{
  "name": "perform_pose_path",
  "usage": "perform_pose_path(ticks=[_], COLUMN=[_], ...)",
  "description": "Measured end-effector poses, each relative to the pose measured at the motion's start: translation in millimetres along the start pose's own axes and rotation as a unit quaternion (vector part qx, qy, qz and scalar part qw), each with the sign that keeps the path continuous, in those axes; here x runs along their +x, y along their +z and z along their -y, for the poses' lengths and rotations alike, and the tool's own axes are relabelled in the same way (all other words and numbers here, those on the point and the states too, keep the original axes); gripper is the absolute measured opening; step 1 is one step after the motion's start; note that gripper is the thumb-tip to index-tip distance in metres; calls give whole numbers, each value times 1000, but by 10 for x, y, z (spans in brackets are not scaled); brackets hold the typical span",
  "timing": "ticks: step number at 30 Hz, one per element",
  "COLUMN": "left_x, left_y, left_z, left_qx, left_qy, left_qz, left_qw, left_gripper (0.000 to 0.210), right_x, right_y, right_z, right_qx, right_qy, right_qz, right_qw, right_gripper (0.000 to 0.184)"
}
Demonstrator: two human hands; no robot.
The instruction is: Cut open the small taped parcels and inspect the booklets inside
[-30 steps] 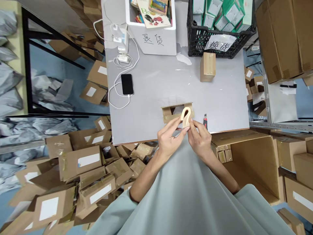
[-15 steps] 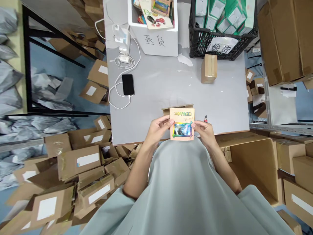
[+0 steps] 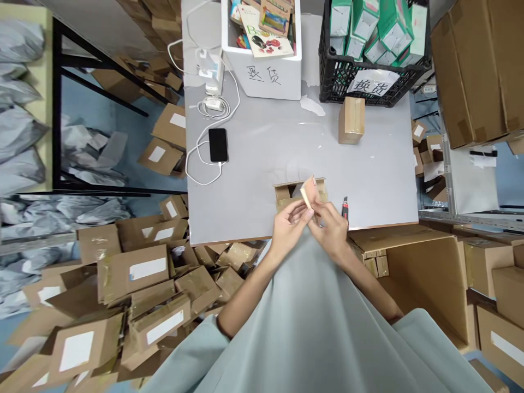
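Observation:
Both my hands hold a small peach-coloured booklet over the near edge of the grey table. It is turned edge-on, so its cover is hidden. My left hand grips it from the left and my right hand from the right. Just behind it lies an opened cardboard box on the table.
A red-and-black box cutter lies right of my hands. Further back are a sealed carton, a phone on a white cable, a white bin with books and a black crate. Cardboard boxes pile the floor left; a large open carton stands right.
Half a second ago the booklet faced me flat with its picture cover showing. Now it is turned edge-on and my hands have drawn closer together.

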State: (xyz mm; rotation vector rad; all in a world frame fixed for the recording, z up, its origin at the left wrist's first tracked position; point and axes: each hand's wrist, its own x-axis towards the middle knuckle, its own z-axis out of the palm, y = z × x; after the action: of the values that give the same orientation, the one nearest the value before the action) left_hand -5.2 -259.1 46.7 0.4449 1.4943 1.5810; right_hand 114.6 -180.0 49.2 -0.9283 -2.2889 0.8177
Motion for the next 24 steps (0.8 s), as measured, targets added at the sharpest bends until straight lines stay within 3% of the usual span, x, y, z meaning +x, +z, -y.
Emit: perform_pose_path(ticks=[3,5,9,12,14,20,24], left_x=[40,105,218,228,209,162,127], left_y=[1,-78,-300,-396,-408,-337,-244], left_z=[-25,-62,-154,-208,-231,-254,-252], left_qx=[-32,-47,-82,-73,-55,3,56], left_qy=[-23,-40,-60,-77,-73,-30,7], left_qz=[-32,-45,-7,39,48,17,-22], left_qw=[999,997,995,994,995,999,998], left_gripper=[52,50,54,58,60,61,60], right_x=[-31,-4,138,227,244,205,191], right_y=[47,3,-199,-304,-321,-268,-235], right_z=[62,61,-80,-193,-210,-148,-102], right_qx=[-38,-18,69,205,253,194,73], right_qy=[-65,-63,80,198,235,246,200], right_qz=[40,41,-35,49,92,76,45], right_qw=[996,997,994,957,934,947,976], right_gripper=[21,22,33,40,40,38,44])
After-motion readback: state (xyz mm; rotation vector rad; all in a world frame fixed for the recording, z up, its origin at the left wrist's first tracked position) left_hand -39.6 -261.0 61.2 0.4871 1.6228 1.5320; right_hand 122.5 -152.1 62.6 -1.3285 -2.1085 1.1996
